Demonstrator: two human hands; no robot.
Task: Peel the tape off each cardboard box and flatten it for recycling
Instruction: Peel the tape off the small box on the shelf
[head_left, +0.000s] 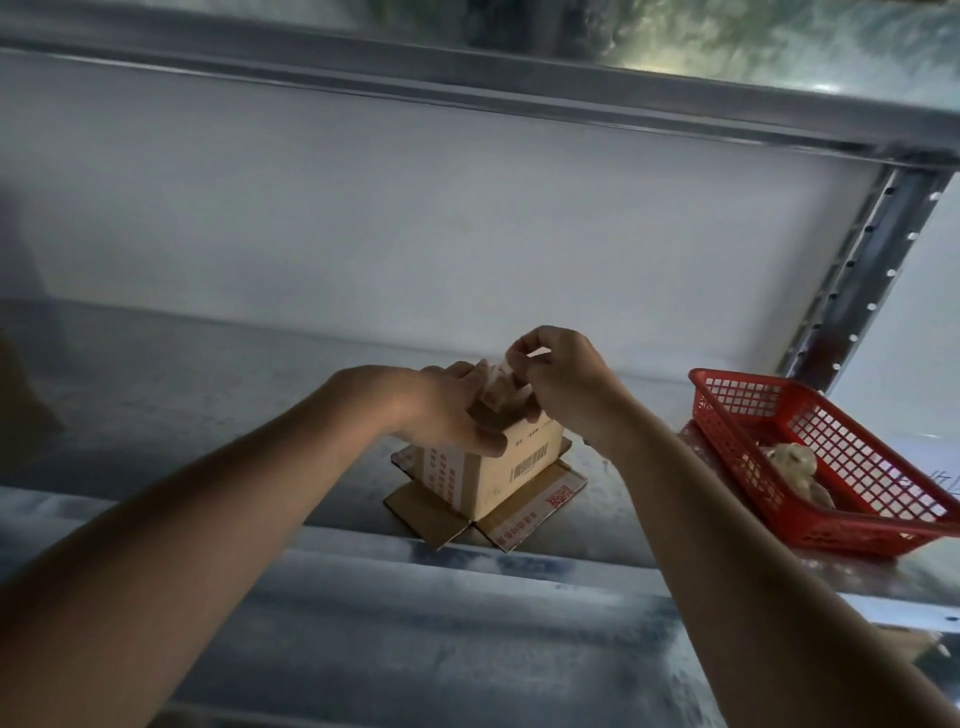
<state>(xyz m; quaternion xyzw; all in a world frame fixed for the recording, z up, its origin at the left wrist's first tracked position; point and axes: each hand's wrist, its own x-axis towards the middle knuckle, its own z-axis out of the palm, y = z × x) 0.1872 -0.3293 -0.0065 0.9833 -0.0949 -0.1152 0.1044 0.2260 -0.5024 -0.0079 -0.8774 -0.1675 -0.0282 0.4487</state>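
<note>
A small cardboard box (511, 467) with red print and a barcode stands on the metal shelf (234, 395), its lower flaps splayed flat around it. My left hand (457, 410) holds the box's top left side, thumb curled down its front face. My right hand (558, 382) is above the box and pinches a strip of clear tape (501, 371) that lifts off the box top. The box top itself is mostly hidden by both hands.
A red plastic mesh basket (841, 426) sits at the right on the shelf, with crumpled tape or paper (795, 460) inside. A perforated metal upright (862, 270) rises behind it. A white wall backs the shelf, and another shelf edge (467, 78) runs overhead.
</note>
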